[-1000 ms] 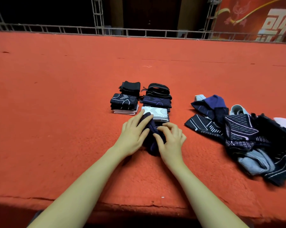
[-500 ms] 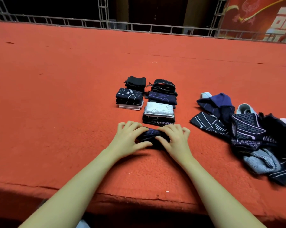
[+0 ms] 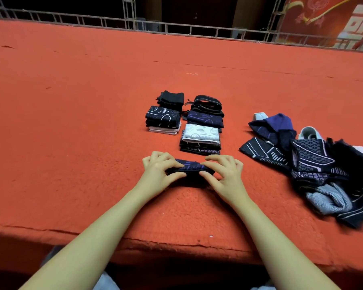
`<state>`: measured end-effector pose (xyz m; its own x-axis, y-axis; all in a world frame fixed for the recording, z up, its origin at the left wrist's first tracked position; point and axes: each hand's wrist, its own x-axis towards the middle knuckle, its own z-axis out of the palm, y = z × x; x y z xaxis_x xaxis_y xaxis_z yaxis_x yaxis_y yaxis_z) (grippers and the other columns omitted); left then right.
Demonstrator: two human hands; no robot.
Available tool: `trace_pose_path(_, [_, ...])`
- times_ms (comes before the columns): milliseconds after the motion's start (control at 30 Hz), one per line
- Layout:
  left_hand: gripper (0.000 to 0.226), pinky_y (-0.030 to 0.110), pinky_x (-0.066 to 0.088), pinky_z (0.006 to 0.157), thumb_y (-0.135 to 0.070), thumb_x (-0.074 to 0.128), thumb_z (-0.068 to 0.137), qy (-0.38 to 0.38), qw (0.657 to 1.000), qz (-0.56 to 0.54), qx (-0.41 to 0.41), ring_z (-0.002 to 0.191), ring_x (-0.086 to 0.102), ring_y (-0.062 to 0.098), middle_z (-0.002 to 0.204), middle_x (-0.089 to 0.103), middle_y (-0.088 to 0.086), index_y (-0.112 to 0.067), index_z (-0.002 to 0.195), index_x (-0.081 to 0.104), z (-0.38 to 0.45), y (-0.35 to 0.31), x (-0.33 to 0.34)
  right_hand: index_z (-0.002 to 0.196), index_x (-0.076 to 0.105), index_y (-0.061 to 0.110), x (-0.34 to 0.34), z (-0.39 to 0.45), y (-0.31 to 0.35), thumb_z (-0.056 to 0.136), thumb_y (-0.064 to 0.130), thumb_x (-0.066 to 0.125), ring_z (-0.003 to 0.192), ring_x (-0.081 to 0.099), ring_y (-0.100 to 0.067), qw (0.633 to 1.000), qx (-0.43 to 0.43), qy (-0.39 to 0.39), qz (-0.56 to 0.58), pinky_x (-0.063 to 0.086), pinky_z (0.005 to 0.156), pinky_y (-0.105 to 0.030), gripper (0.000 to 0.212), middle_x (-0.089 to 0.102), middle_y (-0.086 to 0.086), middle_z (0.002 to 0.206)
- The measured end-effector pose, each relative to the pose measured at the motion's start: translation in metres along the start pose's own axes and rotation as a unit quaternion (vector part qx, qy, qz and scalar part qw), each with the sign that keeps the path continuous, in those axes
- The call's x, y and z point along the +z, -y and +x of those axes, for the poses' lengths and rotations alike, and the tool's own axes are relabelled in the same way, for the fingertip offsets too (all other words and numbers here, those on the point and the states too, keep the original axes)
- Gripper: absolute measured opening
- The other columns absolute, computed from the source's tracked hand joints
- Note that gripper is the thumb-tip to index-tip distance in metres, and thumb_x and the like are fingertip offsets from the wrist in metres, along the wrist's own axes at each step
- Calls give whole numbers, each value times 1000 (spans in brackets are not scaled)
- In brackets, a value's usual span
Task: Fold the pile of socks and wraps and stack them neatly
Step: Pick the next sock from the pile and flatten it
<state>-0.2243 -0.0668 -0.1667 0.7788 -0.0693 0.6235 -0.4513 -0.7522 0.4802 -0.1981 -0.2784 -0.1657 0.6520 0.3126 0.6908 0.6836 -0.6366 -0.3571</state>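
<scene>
Two hands, left hand and right hand, pinching folded navy sock, stacks just beyond

Unfolded pile – cut off (right edge) – partly blurred.

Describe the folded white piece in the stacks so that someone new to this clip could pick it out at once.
On the red carpet, just beyond the two hands, stand the folded stacks. In the right-hand column, the stack nearest the hands has the white piece on top. It is the only pale top there: every other stack is topped in black or navy.
</scene>
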Motion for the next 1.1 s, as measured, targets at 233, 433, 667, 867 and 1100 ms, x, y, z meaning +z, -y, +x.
trace_pose_path(233, [29,27,17,75,-48,57,75,-83,996,37,-9,96,41,9,92,58,-15,-24,83,73,19,6,-15,98,74,29,21,34,14,83,41,59,97,45,-9,997,-3,-74,15,17,91,-17,25,67,13,102])
trace_pose_path(433, [20,25,15,77,-37,60,79,-131,986,102,29,100,45,17,103,65,-1,-22,85,72,42,44,-40,96,76,23,58,84,19,82,35,61,96,45,-18,991,-88,-96,-23,22,82,-28,23,69,9,101])
trace_pose_path(667, [19,27,15,80,-31,60,80,-134,975,176,39,99,44,21,104,65,4,-17,84,72,76,106,-42,88,76,19,103,138,11,80,29,62,94,46,-17,974,-193,-81,-88,25,81,-34,19,71,10,96])
trace_pose_path(867, [17,35,26,76,-27,57,75,-3,965,242,99,102,49,22,109,66,5,-14,79,67,82,138,-28,84,72,19,127,138,-11,77,30,65,85,59,-18,946,-249,0,-209,27,81,-35,15,70,8,88])
trace_pose_path(1100, [46,39,25,108,-37,55,93,180,950,255,-6,135,40,19,147,43,2,-19,135,49,63,125,-25,88,73,22,131,120,-10,64,42,82,78,64,-20,940,-175,127,-263,23,87,-40,33,69,7,84])
